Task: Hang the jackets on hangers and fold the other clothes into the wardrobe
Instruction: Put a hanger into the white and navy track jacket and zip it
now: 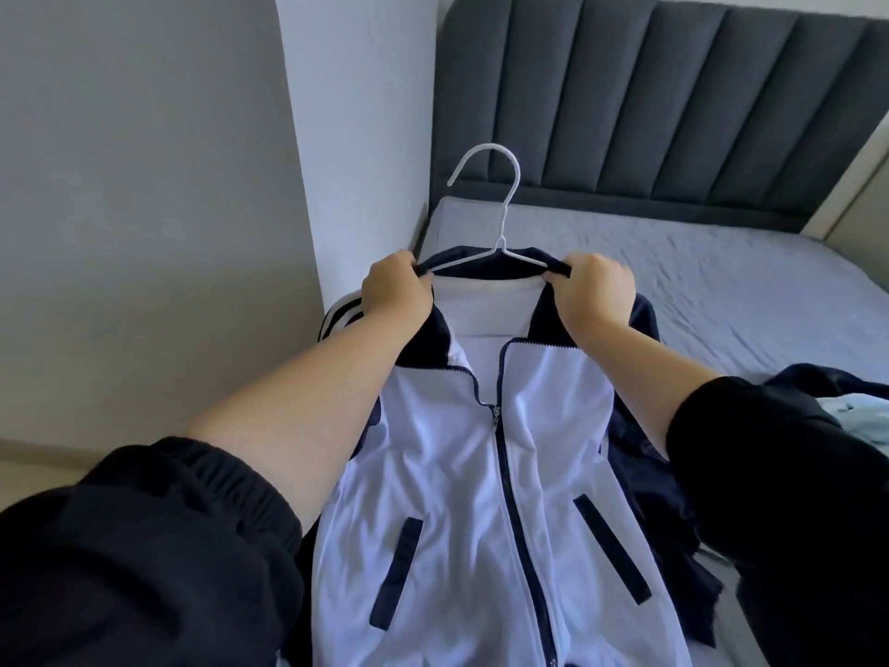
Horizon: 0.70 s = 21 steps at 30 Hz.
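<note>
Seen from my own head, looking down at a bed with a pale sheet; a white jacket with navy trim lies front-up on it, its collar toward the grey padded headboard and its hem toward me.

My left hand is curled closed, thumb and fingers pinching the left end of the navy collar; my right hand is curled the same way, pinching the right end of the collar; both hands sit at the same height, well apart, with the collar stretched between them.

A thin white hanger sits inside the neck of the jacket; its arms run under the collar toward each hand, and its hook stands up clear of the fabric, pointing toward the headboard; I cannot tell whether my fingers also grip the wire.

The zip is closed up to the chest and open above that, showing the white lining; two navy pocket slits slant across the lower front; a navy sleeve with white stripes shows just beside my left wrist.

My forearms are bare, with black sleeves pushed up; at the right edge, dark clothes lie on the bed beside a pale blue cloth.
</note>
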### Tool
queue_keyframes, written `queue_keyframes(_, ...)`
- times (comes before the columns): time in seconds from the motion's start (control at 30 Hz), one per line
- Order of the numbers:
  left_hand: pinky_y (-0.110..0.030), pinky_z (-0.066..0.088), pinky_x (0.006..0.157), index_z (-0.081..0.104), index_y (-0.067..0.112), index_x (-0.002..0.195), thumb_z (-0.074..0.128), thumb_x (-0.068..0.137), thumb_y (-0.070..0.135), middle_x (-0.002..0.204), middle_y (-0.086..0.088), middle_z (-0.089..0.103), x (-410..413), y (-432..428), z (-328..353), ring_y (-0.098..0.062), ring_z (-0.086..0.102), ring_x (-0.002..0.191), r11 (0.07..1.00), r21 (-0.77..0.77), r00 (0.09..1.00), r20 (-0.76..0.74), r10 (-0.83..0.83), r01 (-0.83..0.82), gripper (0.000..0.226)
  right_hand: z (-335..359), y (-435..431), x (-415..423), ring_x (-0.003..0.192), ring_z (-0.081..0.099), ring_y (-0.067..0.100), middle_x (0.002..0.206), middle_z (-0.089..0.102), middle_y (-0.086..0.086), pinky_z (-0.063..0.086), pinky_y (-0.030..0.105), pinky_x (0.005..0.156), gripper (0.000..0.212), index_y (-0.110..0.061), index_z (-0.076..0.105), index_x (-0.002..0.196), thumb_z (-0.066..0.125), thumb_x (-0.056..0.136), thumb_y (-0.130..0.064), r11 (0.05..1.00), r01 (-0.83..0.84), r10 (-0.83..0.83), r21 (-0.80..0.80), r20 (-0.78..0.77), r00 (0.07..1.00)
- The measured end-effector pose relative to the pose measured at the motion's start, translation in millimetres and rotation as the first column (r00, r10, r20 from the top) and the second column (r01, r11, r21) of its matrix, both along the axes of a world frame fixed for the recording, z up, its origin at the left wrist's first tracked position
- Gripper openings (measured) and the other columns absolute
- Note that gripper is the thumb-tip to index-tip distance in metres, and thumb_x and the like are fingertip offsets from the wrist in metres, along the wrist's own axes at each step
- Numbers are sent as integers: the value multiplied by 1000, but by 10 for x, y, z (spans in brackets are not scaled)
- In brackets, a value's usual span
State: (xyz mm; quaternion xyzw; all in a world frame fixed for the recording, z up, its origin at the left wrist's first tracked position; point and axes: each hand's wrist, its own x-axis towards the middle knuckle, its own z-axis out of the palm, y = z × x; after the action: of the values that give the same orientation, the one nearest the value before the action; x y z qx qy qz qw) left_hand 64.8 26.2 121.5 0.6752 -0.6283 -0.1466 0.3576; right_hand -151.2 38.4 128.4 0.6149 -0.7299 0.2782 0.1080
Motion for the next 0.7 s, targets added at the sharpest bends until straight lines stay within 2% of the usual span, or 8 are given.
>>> queue_keyframes(0.1, -28, 39, 86, 35, 19, 143, 53, 95, 22, 128, -11, 58, -53, -82, -338, -30, 54, 117, 972, 108, 971, -137, -196, 211, 52, -352, -160, -11, 85, 55, 34, 92, 67, 13, 37, 34, 70, 20, -10, 63, 105, 52, 93, -20, 996, -38, 23, 76, 188, 982)
queue_keyframes(0.17, -31, 39, 93, 5, 28, 153, 51, 94, 17, 139, -12, 49, -70, -98, -625, -30, 50, 123, 927, 193, 940, -177, -290, 322, 75, -629, -226, 33, 98, 58, 33, 101, 67, 12, 42, 35, 78, 34, -12, 55, 127, 50, 94, -19, 991, -76, 44, 111, 270, 962)
queue_keyframes(0.2, -32, 40, 93, 1, 30, 153, 51, 93, 15, 141, -11, 47, -83, -101, -794, -30, 50, 123, 913, 212, 934, -167, -316, 347, 80, -776, -251, 59, 99, 58, 33, 103, 67, 12, 42, 36, 79, 35, -12, 52, 129, 48, 95, -19, 988, -81, 40, 132, 284, 958)
queue_keyframes(0.3, -33, 39, 98, 11, 25, 152, 48, 91, 12, 146, -6, 39, -166, -69, -1339, -26, 41, 130, 894, 270, 933, -123, -337, 358, 72, -1240, -230, 146, 82, 54, 30, 91, 63, 10, 38, 33, 67, 17, -10, 58, 97, 42, 95, -16, 961, -79, -5, 266, 303, 953)
queue_keyframes(0.37, -35, 35, 104, 21, 17, 150, 46, 92, 11, 149, -9, 34, -278, -21, -1715, -26, 34, 136, 858, 384, 938, -89, -334, 342, 64, -1572, -195, 208, 71, 48, 27, 71, 53, 4, 34, 31, 59, 23, -12, 47, 71, 42, 94, -14, 901, -81, -55, 426, 297, 953)
queue_keyframes(0.47, -38, 32, 107, 35, 13, 142, 49, 92, 18, 151, -9, 29, -397, 104, -2155, -26, 27, 139, 801, 515, 906, 103, -412, 306, 53, -2030, -175, 228, 62, 47, 26, 62, 48, 6, 41, 32, 59, 35, -13, 39, 59, 50, 92, -20, 781, -137, -117, 610, 358, 926)
queue_keyframes(0.57, -45, 10, 118, 13, 16, 150, 46, 96, 39, 160, -3, -5, -376, 212, -2479, -21, -8, 147, 764, 557, 817, 243, -524, 325, 68, -2315, -165, 227, 50, 42, 19, 54, 43, 4, 38, 27, 55, 45, -12, 40, 56, 58, 91, -35, 692, -164, -172, 703, 381, 909)
queue_keyframes(0.7, -46, 0, 119, 1, 17, 153, 37, 92, 61, 160, 1, -16, -316, 324, -2720, -18, -18, 146, 817, 468, 793, 327, -515, 337, 84, -2502, -216, 252, 51, 35, 17, 53, 34, 1, 28, 25, 47, 45, -15, 39, 52, 68, 84, -25, 676, -194, -170, 711, 407, 898)
